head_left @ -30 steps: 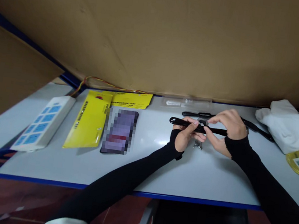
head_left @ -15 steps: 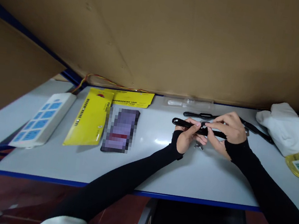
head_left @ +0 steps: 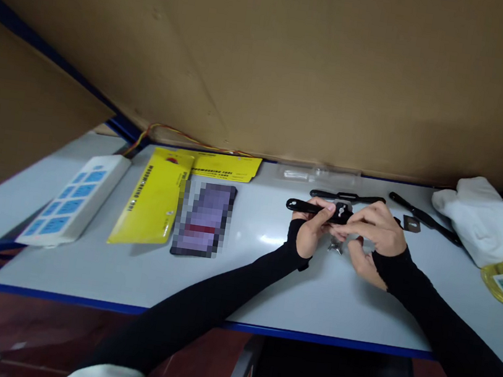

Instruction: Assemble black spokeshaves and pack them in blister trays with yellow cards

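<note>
- Your left hand (head_left: 309, 234) pinches the black two-handled tool (head_left: 318, 208) near its middle, holding it just above the table (head_left: 238, 286), towards the far edge and right of centre.
- Your right hand (head_left: 379, 228) is closed on the same tool's middle block, fingertips curled over it — a second ago it sat further right, covering the tool's right handle.
- That inward shift has uncovered things along the far edge: a small flat metal plate (head_left: 411, 223) and a long black bar (head_left: 425, 218) now show clear of your knuckles.
- A small metal wing-shaped part (head_left: 335, 246) lies on the table just below the tool, between your two wrists, untouched.
- A second black handled piece (head_left: 347, 197) rests behind your hands, beside a clear plastic packet (head_left: 319, 175) at the far edge.
- The change reads as work closing in on the tool's centre — likely its fitting, judging by where both grips meet.
- Left half of the table: yellow packaging cards (head_left: 156, 200), a white power strip (head_left: 72, 201); a white cloth (head_left: 485, 221) sits at the far right corner.
</note>
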`<state>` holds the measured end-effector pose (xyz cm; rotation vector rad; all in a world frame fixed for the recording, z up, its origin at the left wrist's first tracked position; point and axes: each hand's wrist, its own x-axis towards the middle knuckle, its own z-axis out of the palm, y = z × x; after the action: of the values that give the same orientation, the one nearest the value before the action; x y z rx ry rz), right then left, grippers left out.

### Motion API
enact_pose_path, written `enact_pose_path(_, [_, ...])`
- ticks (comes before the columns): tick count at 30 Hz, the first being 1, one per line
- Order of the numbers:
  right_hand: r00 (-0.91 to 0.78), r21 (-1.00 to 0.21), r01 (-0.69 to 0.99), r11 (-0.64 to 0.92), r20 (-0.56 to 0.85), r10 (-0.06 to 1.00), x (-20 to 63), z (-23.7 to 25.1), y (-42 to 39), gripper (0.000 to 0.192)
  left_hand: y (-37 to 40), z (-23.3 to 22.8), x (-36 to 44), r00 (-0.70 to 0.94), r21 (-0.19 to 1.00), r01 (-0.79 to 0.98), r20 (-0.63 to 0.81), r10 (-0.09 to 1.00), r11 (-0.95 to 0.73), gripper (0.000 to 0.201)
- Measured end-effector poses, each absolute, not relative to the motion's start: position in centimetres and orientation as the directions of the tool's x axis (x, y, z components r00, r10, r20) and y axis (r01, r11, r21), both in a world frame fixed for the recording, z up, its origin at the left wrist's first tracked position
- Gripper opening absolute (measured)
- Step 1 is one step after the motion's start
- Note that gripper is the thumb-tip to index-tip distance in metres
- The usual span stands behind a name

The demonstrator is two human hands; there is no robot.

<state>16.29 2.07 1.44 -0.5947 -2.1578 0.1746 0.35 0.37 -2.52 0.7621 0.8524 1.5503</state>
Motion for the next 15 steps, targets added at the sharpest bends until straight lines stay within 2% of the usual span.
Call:
enact_pose_path(2, [-0.522,-0.332,0.366,0.869,0.7,0.487,16.4,1.5,2.0,0.057,0.3,-2.5,0.4,-0.119,0.849,-0.522,0.02,0.993,-0.08,0.046])
enact_pose_path(4, [-0.534,-0.276,0.421,0.864,0.694,0.482,16.7,1.5,2.4,0.067,0.3,-2.6,0.4,-0.094,0.852,-0.518,0.024,0.995,-0.07,0.045])
enact_pose_path(8, [-0.56,-0.127,0.479,0.869,0.718,0.413,17.5,1.2,3.5,0.061,0.4,-2.7,0.4,-0.105,0.854,-0.514,0.027,0.994,-0.077,0.046])
enact_pose_path(10, [-0.566,-0.142,0.452,0.881,0.718,0.406,17.6,1.0,3.6,0.052,0.6,-2.7,0.3,-0.122,0.853,-0.516,0.021,0.992,-0.081,0.047])
enact_pose_path(12, [-0.574,-0.209,0.402,0.892,0.701,0.423,17.4,1.1,3.3,0.046,0.8,-2.7,0.1,-0.131,0.849,-0.521,0.021,0.991,-0.087,0.048])
enact_pose_path(15, [-0.535,-0.286,0.391,0.875,0.703,0.469,17.1,1.5,2.9,0.05,0.8,-2.7,0.0,-0.128,0.844,-0.528,0.031,0.991,-0.094,0.047])
